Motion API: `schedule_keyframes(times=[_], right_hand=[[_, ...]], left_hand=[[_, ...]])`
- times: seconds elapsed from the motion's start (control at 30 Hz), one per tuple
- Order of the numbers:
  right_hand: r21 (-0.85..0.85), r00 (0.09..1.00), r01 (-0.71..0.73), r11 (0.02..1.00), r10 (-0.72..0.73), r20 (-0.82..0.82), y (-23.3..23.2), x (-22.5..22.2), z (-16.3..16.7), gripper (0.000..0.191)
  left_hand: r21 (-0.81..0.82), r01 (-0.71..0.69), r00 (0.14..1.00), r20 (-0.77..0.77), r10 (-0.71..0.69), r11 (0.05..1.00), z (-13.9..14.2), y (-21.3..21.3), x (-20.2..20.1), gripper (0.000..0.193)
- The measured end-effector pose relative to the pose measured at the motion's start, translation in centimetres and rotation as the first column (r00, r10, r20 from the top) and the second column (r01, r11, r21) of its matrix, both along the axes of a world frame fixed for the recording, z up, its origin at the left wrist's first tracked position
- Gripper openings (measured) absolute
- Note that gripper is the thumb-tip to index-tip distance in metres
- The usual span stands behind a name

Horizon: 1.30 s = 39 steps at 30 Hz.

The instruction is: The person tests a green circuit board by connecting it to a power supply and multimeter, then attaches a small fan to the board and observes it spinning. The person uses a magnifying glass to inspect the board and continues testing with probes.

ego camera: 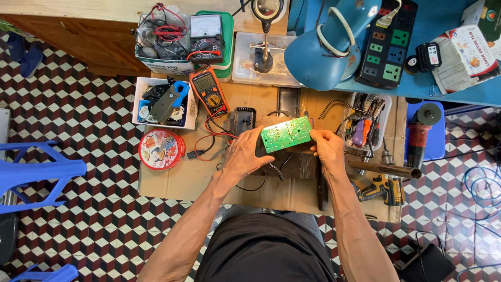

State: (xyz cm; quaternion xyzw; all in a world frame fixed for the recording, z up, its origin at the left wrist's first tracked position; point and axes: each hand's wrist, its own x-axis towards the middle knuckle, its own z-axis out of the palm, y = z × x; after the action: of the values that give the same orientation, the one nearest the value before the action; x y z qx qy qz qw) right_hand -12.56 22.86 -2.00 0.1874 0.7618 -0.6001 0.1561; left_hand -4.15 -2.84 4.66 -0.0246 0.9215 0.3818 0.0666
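Checkered tile floor, cardboard sheet [172, 183] as work surface, wooden cabinet at 11 o'clock.

Head view: green circuit board [286, 133] at centre, held level above cardboard. Left hand [245, 154] grips board's left edge, fingers curled on it. Right hand [329, 149] pinches right edge (thumb on top). Orange multimeter [209, 91] at 10 o'clock of board, red round tin [161, 149] at 9 o'clock, cordless drill [383, 189] at 4 o'clock, blue lamp [329, 47] at 1 o'clock.

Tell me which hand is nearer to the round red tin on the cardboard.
Left. The left hand grips the green circuit board at its left end, just right of the round red tin. The right hand holds the board's far end, farther away.
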Motion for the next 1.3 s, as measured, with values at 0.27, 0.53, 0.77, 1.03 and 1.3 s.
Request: schedule_keyframes(times=[0.27,0.53,0.77,1.03,1.3], right_hand=[[-0.103,0.978,0.208,0.973,-0.21,-0.011,-0.1,2.3,0.9,0.021],[-0.335,0.946,0.324,0.885,-0.304,0.112,0.8,2.9,-0.8,0.018],[-0.458,0.933,0.35,0.817,-0.263,0.244,1.8,2.9,-1.9,0.019],[-0.629,0.937,0.297,0.718,-0.092,0.337,3.7,-2.2,-3.2,0.019],[-0.73,0.935,0.233,0.643,0.057,0.349,3.5,-7.7,-2.1,0.021]], left_hand=[[0.011,0.016,0.995,-0.096,-0.015,1.0,-0.6,0.1,-0.4,0.081],[0.021,-0.039,0.99,-0.132,0.041,0.999,0.0,0.6,0.0,0.077],[0.069,-0.091,0.987,-0.129,0.099,0.993,-0.2,1.8,0.4,0.075],[0.073,-0.102,0.992,-0.069,0.107,0.992,0.4,1.7,0.6,0.074],[0.075,-0.133,0.99,-0.038,0.136,0.988,0.8,2.0,0.5,0.075]])
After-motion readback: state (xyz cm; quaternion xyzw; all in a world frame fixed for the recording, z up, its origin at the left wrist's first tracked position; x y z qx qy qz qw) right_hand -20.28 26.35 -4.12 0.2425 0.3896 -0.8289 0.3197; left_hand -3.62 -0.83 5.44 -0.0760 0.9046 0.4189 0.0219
